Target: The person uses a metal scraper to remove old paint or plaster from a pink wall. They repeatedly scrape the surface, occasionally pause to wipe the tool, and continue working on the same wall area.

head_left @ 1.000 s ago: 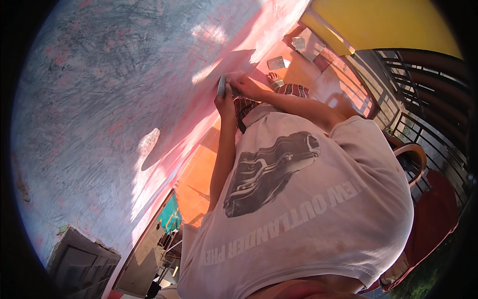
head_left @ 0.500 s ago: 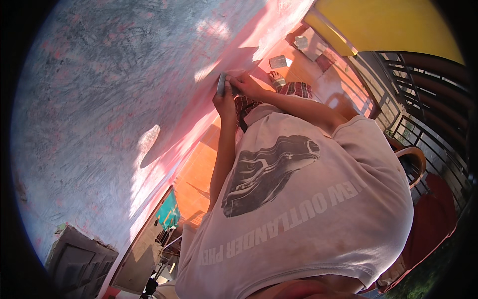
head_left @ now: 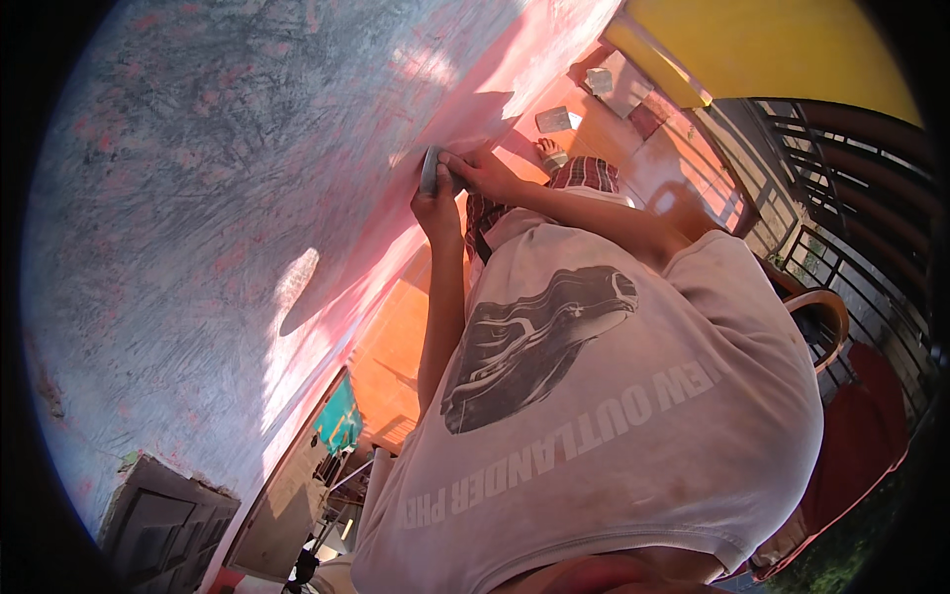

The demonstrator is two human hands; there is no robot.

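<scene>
object in both hands, long axis up the view, tilted right

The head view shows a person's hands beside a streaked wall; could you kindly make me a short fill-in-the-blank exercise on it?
The left hand holds a small object whose colour is ____.
The right hand meets it from the picture's ____ side.
The tiled floor is coloured ____.
The large panel at the picture's upper right is ____.

Missing words: grey; right; orange; yellow.
</scene>
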